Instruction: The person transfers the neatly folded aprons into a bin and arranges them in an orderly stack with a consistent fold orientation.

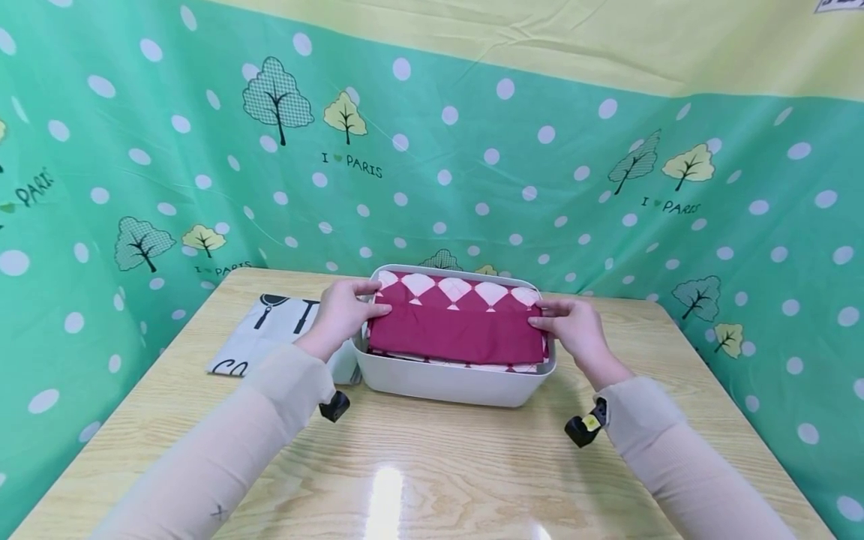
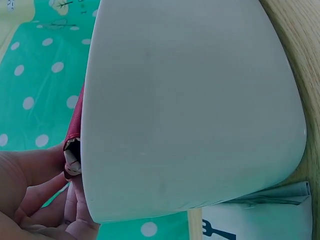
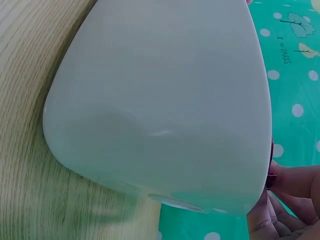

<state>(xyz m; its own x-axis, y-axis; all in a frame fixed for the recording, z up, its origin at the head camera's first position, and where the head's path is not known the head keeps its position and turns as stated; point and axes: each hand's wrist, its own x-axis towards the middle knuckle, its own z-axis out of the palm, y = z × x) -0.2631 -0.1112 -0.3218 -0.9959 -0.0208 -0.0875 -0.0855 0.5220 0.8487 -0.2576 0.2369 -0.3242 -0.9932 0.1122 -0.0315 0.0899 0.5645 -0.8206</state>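
Observation:
A folded maroon cloth [image 1: 459, 330] with a band of white fan shapes lies in the top of a white plastic bin [image 1: 445, 382]. At its left end my left hand [image 1: 340, 311] pinches the cloth between thumb and fingers, close over the rim. My right hand [image 1: 577, 326] pinches the opposite end the same way. In the left wrist view, the cloth's folded edge [image 2: 74, 155] shows between thumb and fingers beside the bin wall. Only a sliver of maroon cloth [image 3: 271, 180] appears at the right thumb in the right wrist view. More patterned fabric shows underneath, mostly hidden.
Left of the bin lies a folded pale cloth [image 1: 283, 322] with dark utensil prints, partly behind my left hand. Everything stands on a light wooden table [image 1: 459, 465]. A green dotted curtain [image 1: 472, 150] hangs behind and along the sides.

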